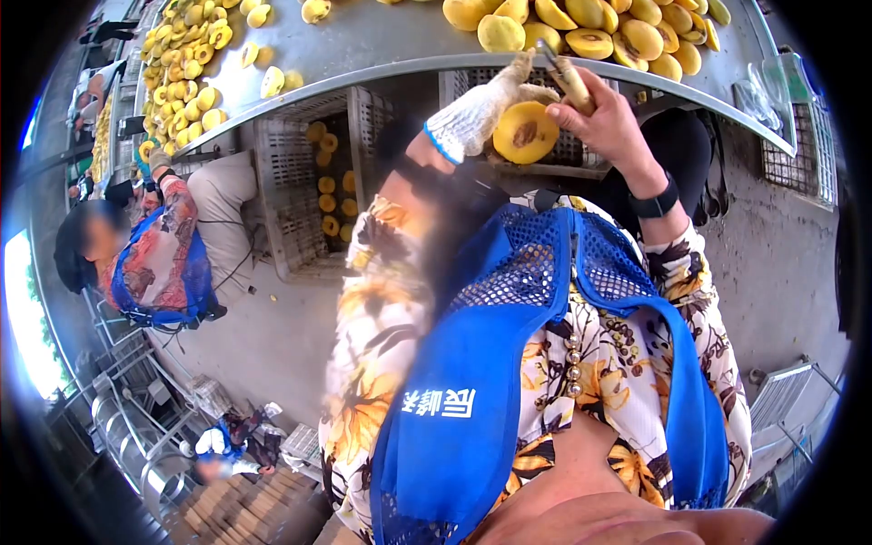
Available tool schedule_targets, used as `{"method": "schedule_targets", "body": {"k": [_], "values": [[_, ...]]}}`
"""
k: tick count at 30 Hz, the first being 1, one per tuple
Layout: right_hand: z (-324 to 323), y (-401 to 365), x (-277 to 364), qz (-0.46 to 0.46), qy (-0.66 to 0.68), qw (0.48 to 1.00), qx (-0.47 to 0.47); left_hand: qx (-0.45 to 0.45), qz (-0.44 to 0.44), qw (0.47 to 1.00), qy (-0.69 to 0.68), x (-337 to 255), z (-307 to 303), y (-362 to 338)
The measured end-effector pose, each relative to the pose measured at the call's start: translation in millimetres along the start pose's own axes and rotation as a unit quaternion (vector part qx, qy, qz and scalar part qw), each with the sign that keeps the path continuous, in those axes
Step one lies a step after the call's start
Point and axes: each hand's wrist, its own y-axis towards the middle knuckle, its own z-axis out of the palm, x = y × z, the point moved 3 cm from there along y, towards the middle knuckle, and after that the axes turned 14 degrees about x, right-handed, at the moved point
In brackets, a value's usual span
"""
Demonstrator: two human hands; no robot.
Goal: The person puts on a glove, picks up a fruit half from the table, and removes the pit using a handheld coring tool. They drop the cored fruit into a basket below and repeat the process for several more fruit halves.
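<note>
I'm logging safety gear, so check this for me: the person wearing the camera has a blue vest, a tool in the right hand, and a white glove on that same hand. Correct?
Not quite: the head view shows the white glove on the left hand. The right hand, which holds the tool, is bare. The blue vest is correct.

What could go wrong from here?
The hand tool's metal end sits close to the gloved left grip; a slip by the right grip might nick it. The cut fruit half is off the table, so it could drop. Yellow fruit near the edge might roll off if bumped.
</note>
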Motion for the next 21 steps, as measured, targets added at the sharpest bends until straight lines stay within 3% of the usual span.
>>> {"method": "schedule_targets", "body": {"k": [2,4,6,8,10,11,14,15,18,19,21], "values": [[12,8,-17,-0.027,0.087,0.992,0.092,-0.006,-0.011,1.0,-0.013,-2,4,0],[17,9,-24,-0.071,0.152,0.984,0.053,-0.031,0.072,0.989,0.126,3,0,-3],[8,12,-30,-0.003,0.313,0.95,0.017,-0.069,0.148,0.984,0.068,6,-2,-2],[10,11,-31,0.038,0.402,0.914,-0.042,-0.113,0.207,0.953,-0.188,12,9,1],[22,11,-22,0.051,0.419,0.9,-0.113,-0.2,0.194,0.955,-0.107,12,20,-2],[21,10,-26,0.091,0.376,0.92,-0.068,-0.232,0.207,0.945,-0.103,15,20,1],[25,8,-18,-0.003,0.068,0.996,-0.055,-0.324,0.241,0.91,-0.089,34,10,11],[18,1,-16,0.058,-0.053,0.997,0.018,-0.316,0.221,0.914,-0.128,40,2,12],[13,-5,-17,0.091,-0.038,0.995,-0.017,-0.295,0.173,0.9,-0.272,44,-9,9],[13,-3,-21,0.105,-0.031,0.994,-0.018,-0.29,0.146,0.918,-0.23,37,-5,6],[25,2,-35,0.022,0.037,0.999,-0.03,-0.275,0.093,0.947,-0.14,24,3,5]]}}
